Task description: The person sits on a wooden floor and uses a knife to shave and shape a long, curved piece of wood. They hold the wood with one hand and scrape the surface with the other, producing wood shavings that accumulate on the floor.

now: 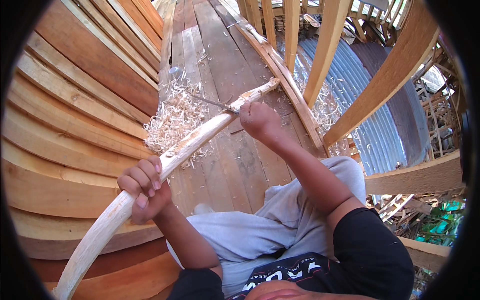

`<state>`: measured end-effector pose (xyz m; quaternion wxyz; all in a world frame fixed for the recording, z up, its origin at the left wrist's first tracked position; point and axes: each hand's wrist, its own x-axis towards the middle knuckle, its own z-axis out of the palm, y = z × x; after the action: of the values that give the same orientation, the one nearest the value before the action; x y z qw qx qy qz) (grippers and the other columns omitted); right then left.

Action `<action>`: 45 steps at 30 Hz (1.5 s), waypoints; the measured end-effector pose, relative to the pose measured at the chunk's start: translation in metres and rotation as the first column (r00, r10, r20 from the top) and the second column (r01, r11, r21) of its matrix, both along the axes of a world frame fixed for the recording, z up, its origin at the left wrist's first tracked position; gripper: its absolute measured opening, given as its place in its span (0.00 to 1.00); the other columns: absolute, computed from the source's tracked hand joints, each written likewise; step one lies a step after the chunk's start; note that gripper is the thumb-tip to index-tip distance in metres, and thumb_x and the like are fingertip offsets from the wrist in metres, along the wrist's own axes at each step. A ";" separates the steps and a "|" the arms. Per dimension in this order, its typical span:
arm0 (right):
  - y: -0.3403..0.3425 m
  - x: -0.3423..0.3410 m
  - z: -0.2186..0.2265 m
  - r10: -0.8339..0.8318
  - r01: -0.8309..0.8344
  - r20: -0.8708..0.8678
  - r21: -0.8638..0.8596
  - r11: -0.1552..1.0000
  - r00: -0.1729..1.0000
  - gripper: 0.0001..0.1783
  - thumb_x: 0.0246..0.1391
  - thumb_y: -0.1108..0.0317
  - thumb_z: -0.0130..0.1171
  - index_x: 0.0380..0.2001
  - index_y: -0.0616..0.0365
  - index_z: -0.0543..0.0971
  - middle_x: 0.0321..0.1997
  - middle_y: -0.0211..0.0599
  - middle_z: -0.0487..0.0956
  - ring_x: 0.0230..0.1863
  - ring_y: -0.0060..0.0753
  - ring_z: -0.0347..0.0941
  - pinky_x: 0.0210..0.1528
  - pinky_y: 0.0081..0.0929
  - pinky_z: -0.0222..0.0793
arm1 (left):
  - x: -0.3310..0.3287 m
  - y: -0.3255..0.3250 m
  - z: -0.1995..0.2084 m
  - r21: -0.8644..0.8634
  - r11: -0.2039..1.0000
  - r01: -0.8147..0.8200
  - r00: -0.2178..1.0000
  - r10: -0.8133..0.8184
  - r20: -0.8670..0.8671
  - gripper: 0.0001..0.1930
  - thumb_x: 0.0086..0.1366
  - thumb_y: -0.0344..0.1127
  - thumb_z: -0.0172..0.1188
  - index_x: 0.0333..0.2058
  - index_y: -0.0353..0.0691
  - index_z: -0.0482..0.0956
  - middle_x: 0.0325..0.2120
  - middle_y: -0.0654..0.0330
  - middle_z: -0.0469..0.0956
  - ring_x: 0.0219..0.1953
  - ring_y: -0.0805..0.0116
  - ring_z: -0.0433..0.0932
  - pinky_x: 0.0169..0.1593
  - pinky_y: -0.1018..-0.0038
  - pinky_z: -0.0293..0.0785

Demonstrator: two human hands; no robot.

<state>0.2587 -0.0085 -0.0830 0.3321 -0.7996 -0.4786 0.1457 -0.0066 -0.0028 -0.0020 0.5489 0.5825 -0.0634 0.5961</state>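
Observation:
A long, pale, peeled wooden pole (197, 140) slants across the view from the lower left to the upper right, its far end near the low wooden rail. My left hand (145, 187) wraps its fingers round the lower part of the pole. Farther up, my right hand (260, 120) is closed in a fist on a knife (212, 102), whose handle is hidden in the fist. The thin dark blade lies across the pole and points left. Rough, brownish patches show on the pole close to the blade.
Curled wood shavings (175, 120) are heaped on the plank floor (235, 165). Stacked boards (75, 115) form a wall at the left. Along the right run a low wooden rail (290, 87) and upright posts (325, 55), with corrugated metal sheets (370, 105) beyond. My bent legs (235, 235) are below.

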 end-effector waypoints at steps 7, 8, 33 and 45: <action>-0.039 -0.046 0.054 0.181 -0.178 0.020 -0.103 0.979 0.983 0.31 0.62 0.55 0.36 0.19 0.69 0.78 0.24 0.62 0.77 0.29 0.64 0.75 0.41 0.54 0.71 | -0.005 -0.004 -0.002 -0.022 0.997 -0.076 0.996 0.077 0.039 0.13 0.47 0.34 0.59 0.18 0.49 0.60 0.14 0.69 0.62 0.20 0.74 0.64 0.36 0.72 0.60; -0.033 -0.045 0.046 0.146 -0.144 0.019 -0.076 0.987 0.989 0.31 0.62 0.55 0.36 0.19 0.68 0.78 0.24 0.61 0.77 0.29 0.64 0.75 0.40 0.54 0.72 | -0.006 -0.004 -0.004 -0.012 0.998 -0.064 0.998 0.064 0.021 0.12 0.48 0.35 0.58 0.19 0.49 0.60 0.15 0.69 0.61 0.22 0.74 0.63 0.38 0.72 0.59; -0.024 -0.036 0.034 0.083 -0.084 -0.023 -0.046 0.995 0.996 0.31 0.63 0.54 0.35 0.20 0.63 0.80 0.24 0.58 0.78 0.31 0.62 0.77 0.38 0.56 0.71 | -0.007 -0.002 -0.003 0.014 1.000 -0.010 0.999 0.011 -0.032 0.12 0.49 0.35 0.56 0.20 0.51 0.59 0.17 0.71 0.60 0.25 0.76 0.62 0.43 0.71 0.58; -0.004 0.007 0.004 -0.018 0.001 0.132 0.132 0.991 0.991 0.31 0.62 0.56 0.36 0.15 0.65 0.77 0.18 0.56 0.76 0.23 0.61 0.75 0.31 0.54 0.71 | 0.007 -0.006 0.004 -0.055 0.996 -0.073 0.997 0.074 0.018 0.11 0.49 0.35 0.56 0.20 0.50 0.59 0.16 0.70 0.60 0.23 0.75 0.62 0.41 0.71 0.58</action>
<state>0.2652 -0.0120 -0.0787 0.3520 -0.7863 -0.5044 0.0586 0.0000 -0.0091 0.0022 0.5415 0.5632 -0.0311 0.6234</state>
